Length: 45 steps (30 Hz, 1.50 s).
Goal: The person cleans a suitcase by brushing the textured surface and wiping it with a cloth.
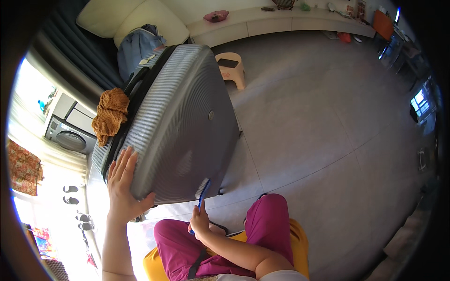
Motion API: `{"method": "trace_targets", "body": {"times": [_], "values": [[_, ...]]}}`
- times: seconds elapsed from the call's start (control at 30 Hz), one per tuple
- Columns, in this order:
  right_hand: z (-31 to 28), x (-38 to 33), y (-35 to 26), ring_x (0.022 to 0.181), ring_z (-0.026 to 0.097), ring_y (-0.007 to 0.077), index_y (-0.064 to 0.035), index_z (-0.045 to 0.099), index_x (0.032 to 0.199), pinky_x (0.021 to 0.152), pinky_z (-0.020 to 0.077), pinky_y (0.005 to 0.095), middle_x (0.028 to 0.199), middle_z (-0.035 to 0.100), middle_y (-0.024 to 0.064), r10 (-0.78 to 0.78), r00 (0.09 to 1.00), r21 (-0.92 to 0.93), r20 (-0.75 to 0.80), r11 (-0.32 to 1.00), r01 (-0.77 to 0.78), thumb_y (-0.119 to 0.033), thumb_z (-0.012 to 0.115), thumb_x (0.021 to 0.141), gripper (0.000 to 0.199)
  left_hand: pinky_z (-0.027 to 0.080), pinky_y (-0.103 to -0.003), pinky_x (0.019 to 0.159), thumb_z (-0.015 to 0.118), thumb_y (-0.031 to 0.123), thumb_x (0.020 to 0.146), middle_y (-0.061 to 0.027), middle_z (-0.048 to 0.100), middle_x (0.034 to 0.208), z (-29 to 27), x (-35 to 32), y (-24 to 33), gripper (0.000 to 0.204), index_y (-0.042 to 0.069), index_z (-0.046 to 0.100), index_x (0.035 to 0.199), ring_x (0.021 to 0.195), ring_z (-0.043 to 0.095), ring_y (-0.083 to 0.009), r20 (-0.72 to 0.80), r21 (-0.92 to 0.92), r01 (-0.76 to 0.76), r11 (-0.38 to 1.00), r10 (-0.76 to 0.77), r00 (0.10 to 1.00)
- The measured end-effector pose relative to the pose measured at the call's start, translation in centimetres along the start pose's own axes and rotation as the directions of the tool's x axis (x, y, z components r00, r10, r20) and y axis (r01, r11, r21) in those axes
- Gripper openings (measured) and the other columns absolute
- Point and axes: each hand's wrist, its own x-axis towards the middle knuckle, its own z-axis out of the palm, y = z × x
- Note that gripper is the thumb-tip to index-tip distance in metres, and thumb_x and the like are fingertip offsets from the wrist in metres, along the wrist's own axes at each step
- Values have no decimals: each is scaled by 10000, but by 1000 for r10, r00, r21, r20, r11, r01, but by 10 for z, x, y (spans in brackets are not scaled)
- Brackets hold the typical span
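A large grey ribbed suitcase (187,117) stands upright on the floor in front of me, a little to the left. Against its near top corner rests my left hand (123,187), fingers stretched out and spread over the ribbed side. My right hand (200,222) is closed around the handle of a blue scrubbing brush (202,189) with pale bristles. The brush head is raised beside the lower near part of the suitcase; whether the bristles touch it I cannot tell. A crumpled orange-brown cloth (111,112) lies on the suitcase's top edge, beside its dark carry handle (136,80).
I sit on a yellow seat (300,243). Beyond the suitcase are a small beige stool (232,70) with a dark flat object on it, a blue-grey backpack (136,49) on a cream chair, and a long low cabinet (267,25). Slippers (71,200) lie at left; grey tiles stretch right.
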Motion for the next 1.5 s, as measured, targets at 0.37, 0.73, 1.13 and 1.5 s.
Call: {"method": "trace_targets", "body": {"times": [0.37,0.73,1.13,1.5], "values": [[-13,-13,-42,374,480,160,-221,119,1545,335,417,352,575,463,56,-28,992,212,124,977,1,-249,392,1032,582,286,-517,1101,717,259,512,-218,473,1421,7,2,-1,928,43,475,1382,1344,427,-383,-26,-21,1,1000,-2,1000],[-5,-41,-37,331,394,114,-261,87,1552,291,363,294,483,372,4,-128,980,306,152,949,76,-238,402,1029,611,286,-530,1105,721,254,500,-195,474,1429,5,1,-2,954,63,463,1398,1338,441,-367,-35,-22,-12,1000,11,999],[-3,-88,-60,346,399,107,-257,5,1551,298,424,307,500,368,8,-136,941,509,309,860,-43,-197,406,1022,667,281,-522,1108,701,283,523,-195,461,1442,5,5,3,945,46,456,1404,1333,440,-380,-31,-32,-6,999,5,1000],[11,-55,-27,355,409,113,-238,61,1552,316,409,292,521,414,14,-269,948,287,168,934,214,-178,419,1025,640,268,-522,1113,727,275,510,-181,463,1440,1,1,7,959,47,452,1400,1352,419,-364,-8,-3,34,999,-34,999]]}}
